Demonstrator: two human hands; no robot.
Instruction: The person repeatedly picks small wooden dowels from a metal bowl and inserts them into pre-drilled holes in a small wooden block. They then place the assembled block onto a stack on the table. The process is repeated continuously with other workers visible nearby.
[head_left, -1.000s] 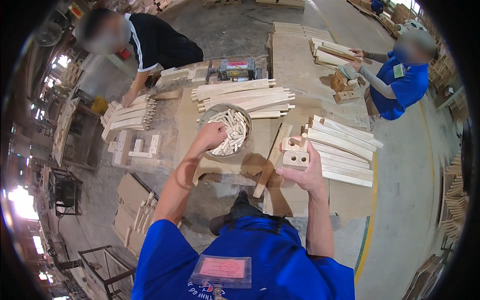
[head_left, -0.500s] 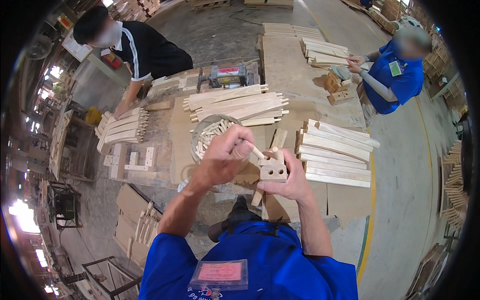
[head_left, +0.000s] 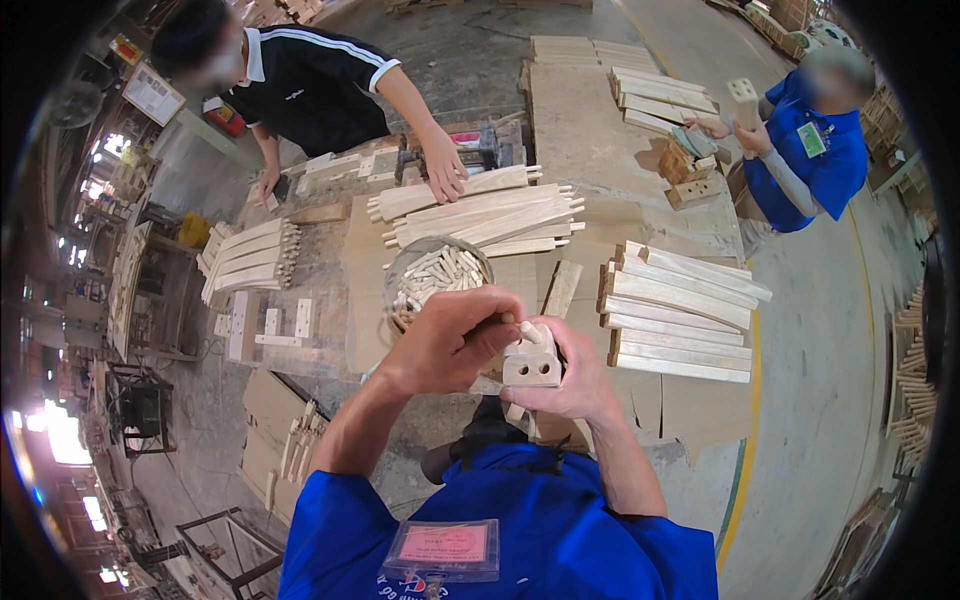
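My right hand (head_left: 568,378) grips a small pale wooden block (head_left: 532,364) with two round holes in its near face, held up in front of my chest. My left hand (head_left: 455,338) is closed on a short wooden dowel (head_left: 528,331) whose tip sits at the top of the block. Just beyond my hands stands a round tub of wooden dowels (head_left: 437,277) on the workbench (head_left: 365,262).
Stacks of long wooden slats lie to the right (head_left: 680,315) and behind the tub (head_left: 480,210), with more at the left (head_left: 250,262). A person in black (head_left: 310,85) leans on slats across the bench. A person in blue (head_left: 800,150) holds a block at far right.
My left hand left the dowel tub with a dowel and came to the block. My right hand brought the block leftward and nearer to me; both hands now meet.
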